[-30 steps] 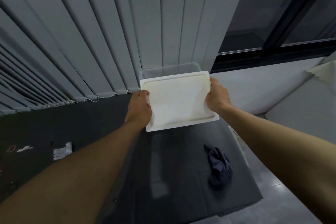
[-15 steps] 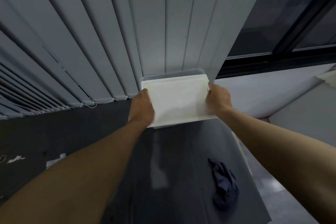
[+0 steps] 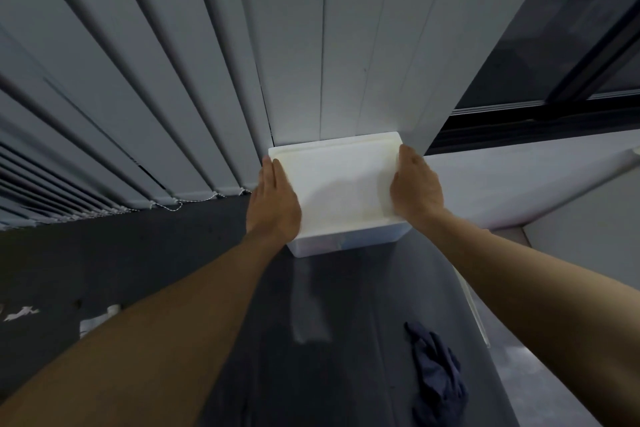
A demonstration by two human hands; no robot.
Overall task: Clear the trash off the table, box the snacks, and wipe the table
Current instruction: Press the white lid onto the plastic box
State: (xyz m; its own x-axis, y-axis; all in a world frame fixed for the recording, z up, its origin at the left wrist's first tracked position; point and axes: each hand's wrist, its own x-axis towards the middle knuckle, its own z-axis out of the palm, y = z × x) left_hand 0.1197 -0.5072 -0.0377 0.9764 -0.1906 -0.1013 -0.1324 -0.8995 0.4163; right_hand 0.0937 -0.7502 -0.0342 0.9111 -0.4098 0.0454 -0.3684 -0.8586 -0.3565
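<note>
White plastic lid (image 3: 341, 180) now sits down on the clear plastic box (image 3: 346, 241); left hand (image 3: 273, 199) and right hand (image 3: 417, 185) press flat; wiping remains.

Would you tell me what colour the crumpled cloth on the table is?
The cloth is dark blue, shown best in the head view.

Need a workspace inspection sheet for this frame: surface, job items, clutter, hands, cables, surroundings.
Surface: dark table, faintly reflective.
Job's things: white lid sits on the translucent box at the table's far end; dark blue cloth lies crumpled near the right edge.
Clutter: pale scraps on the dark floor left of the table.
Hands: left hand and right hand lie flat on the lid's left and right edges, pressing.
Cables: nothing seen.
Surroundings: vertical blinds behind the box; dark window at right.
</note>
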